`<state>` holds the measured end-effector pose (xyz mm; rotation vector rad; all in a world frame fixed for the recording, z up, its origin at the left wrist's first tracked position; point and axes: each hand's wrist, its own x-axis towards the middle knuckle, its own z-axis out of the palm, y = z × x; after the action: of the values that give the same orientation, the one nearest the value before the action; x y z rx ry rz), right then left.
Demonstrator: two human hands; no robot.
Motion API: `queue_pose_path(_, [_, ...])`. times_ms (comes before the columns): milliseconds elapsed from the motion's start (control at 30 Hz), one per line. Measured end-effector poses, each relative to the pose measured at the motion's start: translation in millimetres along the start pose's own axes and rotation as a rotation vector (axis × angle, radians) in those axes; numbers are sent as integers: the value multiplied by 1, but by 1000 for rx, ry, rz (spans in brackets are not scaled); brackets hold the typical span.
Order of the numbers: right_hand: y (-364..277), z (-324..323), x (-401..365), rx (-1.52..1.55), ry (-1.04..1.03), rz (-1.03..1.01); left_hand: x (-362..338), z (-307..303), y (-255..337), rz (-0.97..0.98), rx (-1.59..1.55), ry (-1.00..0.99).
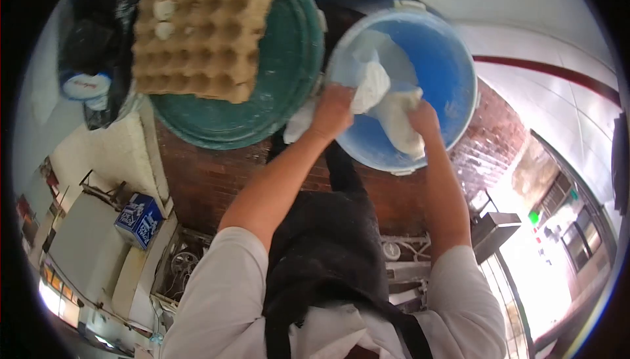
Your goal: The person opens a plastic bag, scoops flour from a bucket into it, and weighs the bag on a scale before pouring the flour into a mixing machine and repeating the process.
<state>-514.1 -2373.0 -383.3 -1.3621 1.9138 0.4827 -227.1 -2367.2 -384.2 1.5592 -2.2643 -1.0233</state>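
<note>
A large blue tub (441, 47) stands in front of me, with white smears on its inner wall. Over its opening, my left hand (333, 112) is closed on a bunched white cloth-like piece (372, 88). Across from it, my right hand (424, 120) grips the edge of an off-white, floppy piece (399, 121) that hangs inside the tub. The two pieces lie close together, and I cannot tell whether they are one cloth or bag. Pale material (387, 54) shows behind them in the tub.
Left of the tub is a round green barrel lid (289, 50) with a cardboard egg tray (197, 37) on it, two white egg-like pieces in its cups. A black plastic bag (98, 24) lies farther left. A blue box (138, 220) sits lower left. Brick floor (210, 182) runs below.
</note>
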Motion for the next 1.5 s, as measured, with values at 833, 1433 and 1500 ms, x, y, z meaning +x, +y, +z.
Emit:
queue_pose_path(833, [-293,-43,-36,499,138,-266,-134,-287,-306,-1115,-731,839])
queue_pose_path(1433, [-267,-51,-62,519,110,-176,-132,-295,-325,-1006,-534,758])
queue_pose_path(1500, [-262,-65,-82,452,145,-172,-136,-296,-317,-977,-460,804])
